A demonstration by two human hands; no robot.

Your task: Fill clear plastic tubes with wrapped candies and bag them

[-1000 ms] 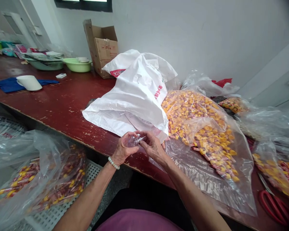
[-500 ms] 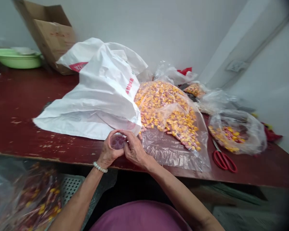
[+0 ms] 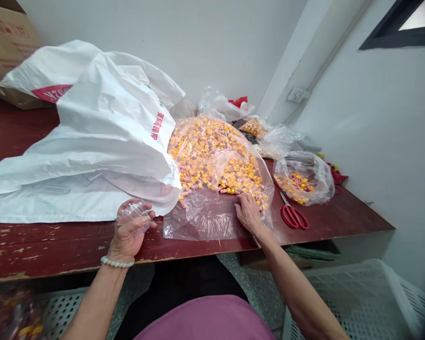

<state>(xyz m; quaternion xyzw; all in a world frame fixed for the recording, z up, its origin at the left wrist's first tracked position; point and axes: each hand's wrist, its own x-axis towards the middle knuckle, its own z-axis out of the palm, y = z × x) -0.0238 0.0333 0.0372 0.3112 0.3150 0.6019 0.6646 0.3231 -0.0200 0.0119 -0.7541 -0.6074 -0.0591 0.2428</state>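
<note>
My left hand (image 3: 129,238) is wrapped round a clear, ribbed plastic cup (image 3: 133,211), held tilted above the front of the table. Just behind it lies the open mouth of a large white woven sack (image 3: 102,123) with red lettering. My right hand (image 3: 249,215) reaches over a clear plastic bag (image 3: 205,219), its fingers stretched out at the lower edge of a heap of small yellow-capped pieces with pink-and-white bodies (image 3: 212,151). The fingertips touch the pieces; whether they hold any cannot be made out.
Red-handled scissors (image 3: 294,217) lie right of the heap, near an open clear bag (image 3: 322,182) with similar pieces. More bags (image 3: 226,106) stand along the wall. A cardboard box (image 3: 10,52) is at back left. White perforated crates (image 3: 361,283) sit below the dark red table (image 3: 74,245).
My hands, together round the cup before, have parted. The left keeps the cup and has moved left; the right has gone over to the heap. The view has turned right.
</note>
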